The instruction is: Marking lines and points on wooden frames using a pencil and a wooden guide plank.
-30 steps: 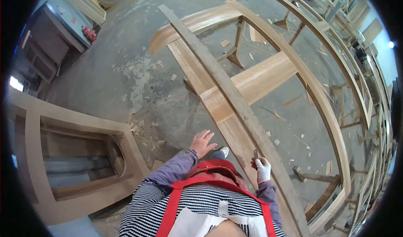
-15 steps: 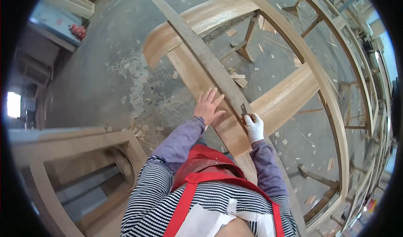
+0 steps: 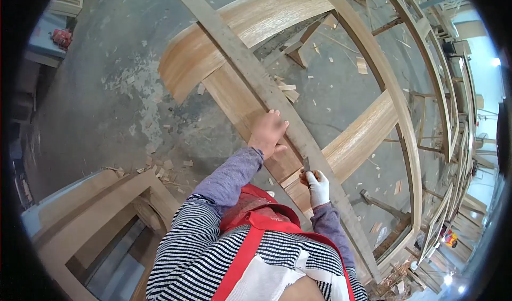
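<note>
My bare left hand [image 3: 268,132] lies on the curved wooden panel [image 3: 226,93], fingertips reaching the edge of a long grey board [image 3: 256,71]. Its thumb stands apart from the other fingers, which are slightly blurred. To its right and nearer my body, my right hand [image 3: 318,188], in a white glove with bare dark-stained fingertips, is closed on a small flat metal blade [image 3: 306,165]. The blade points away from me beside the board's left edge. Most of its lower part is hidden in my fingers. The board runs diagonally across the panel's joined pieces.
A curved wooden frame [image 3: 397,114] arcs round on the right, held on wooden supports [image 3: 298,55]. More frames [image 3: 434,77] stand beyond it. At lower left is a wooden frame with an opening [image 3: 114,210]. Wood offcuts [image 3: 288,90] and chips litter the grey floor [image 3: 128,66].
My view has shifted to the right. My left hand has moved against the grey board with its fingers less spread. My right hand has drawn slightly nearer to me along the board, still gripping the blade.
</note>
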A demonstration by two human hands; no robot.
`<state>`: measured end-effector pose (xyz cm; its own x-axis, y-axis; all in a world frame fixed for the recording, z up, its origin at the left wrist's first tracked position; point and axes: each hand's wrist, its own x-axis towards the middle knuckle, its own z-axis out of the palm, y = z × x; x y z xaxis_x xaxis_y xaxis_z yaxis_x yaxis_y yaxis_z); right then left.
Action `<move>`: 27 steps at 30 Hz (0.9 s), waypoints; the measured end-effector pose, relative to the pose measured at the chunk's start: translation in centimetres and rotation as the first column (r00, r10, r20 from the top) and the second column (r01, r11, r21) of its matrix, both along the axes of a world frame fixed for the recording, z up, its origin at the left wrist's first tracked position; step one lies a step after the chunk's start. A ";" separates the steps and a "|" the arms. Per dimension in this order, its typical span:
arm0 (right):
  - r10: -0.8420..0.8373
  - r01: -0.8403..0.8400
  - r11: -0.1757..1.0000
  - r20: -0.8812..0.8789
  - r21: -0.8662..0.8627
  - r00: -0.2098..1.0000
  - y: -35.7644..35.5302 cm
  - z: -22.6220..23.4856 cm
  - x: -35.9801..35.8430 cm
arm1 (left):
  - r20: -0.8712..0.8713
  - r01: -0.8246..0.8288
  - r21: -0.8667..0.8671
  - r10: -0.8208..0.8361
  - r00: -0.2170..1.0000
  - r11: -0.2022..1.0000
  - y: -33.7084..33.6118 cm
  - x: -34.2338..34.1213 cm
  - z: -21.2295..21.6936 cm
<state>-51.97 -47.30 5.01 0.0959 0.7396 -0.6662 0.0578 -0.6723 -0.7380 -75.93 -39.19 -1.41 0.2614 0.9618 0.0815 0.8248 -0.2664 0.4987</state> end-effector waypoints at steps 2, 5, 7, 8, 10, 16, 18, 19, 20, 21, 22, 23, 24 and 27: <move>-0.010 0.010 1.000 -0.018 0.004 1.000 -1.0 0.4 0.2 | -0.010 0.036 -0.027 -0.036 0.999 0.999 0.3 -0.4 0.1; -0.036 0.036 0.999 0.021 0.006 0.999 -4.2 0.8 1.9 | -0.020 0.045 0.008 -0.045 0.999 0.999 0.3 -0.4 0.0; -0.042 0.043 0.999 0.090 -0.003 0.995 -7.3 1.1 4.3 | -0.039 0.070 0.018 -0.070 0.997 0.997 0.2 0.3 -0.2; -0.024 0.028 0.999 0.151 -0.026 0.988 -9.8 1.8 5.9 | -0.029 0.085 0.112 -0.082 0.996 0.990 -0.1 0.6 -0.1; -0.170 0.179 0.984 0.244 -0.013 0.955 -16.0 3.4 9.3 | -0.070 0.154 0.123 -0.146 0.987 0.980 -0.5 1.2 0.2; -0.710 0.714 0.700 0.121 0.014 0.694 -39.5 3.7 14.0 | -0.424 0.222 -0.178 -0.278 0.862 0.959 0.2 2.8 2.3; -0.842 0.844 0.535 0.110 0.048 0.528 -47.1 2.2 15.6 | -0.617 0.129 -0.273 -0.276 0.737 0.953 0.7 5.6 2.0; -0.884 0.888 0.459 0.122 0.039 0.452 -50.6 1.4 16.2 | -0.701 0.159 -0.276 -0.312 0.641 0.948 0.9 8.2 1.7; -0.911 0.919 0.394 0.139 0.022 0.388 -53.7 0.7 16.7 | -0.757 0.159 -0.327 -0.359 0.545 0.931 0.6 11.5 1.5; -0.931 0.934 0.355 0.101 0.039 0.350 -54.7 -1.5 15.6 | -0.785 0.199 -0.271 -0.336 0.521 0.942 1.4 13.8 0.9; -0.957 0.957 0.290 0.036 0.021 0.289 -57.4 -1.4 15.2 | -0.699 0.372 -0.304 -0.471 0.539 0.877 -0.1 17.2 0.7; -0.972 0.972 0.233 -0.031 -0.003 0.233 -59.6 -1.8 15.1 | -0.632 0.473 -0.353 -0.579 0.515 0.807 -1.6 20.4 0.9; -0.980 0.982 0.179 -0.094 -0.063 0.173 -61.7 -2.2 15.3 | -0.457 0.550 -0.351 -0.652 0.605 0.757 -4.1 23.7 0.6; -0.991 0.993 0.114 -0.073 0.001 0.114 -65.7 -2.6 17.6 | -0.227 0.760 -0.219 -0.790 0.570 0.612 -13.4 34.8 0.2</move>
<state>-34.40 -112.96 2.44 0.7408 0.0375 -0.6707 -0.6667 -0.0803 -0.7410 -41.14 -52.62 -1.21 0.9055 0.3779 -0.1928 0.4231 -0.8379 0.3448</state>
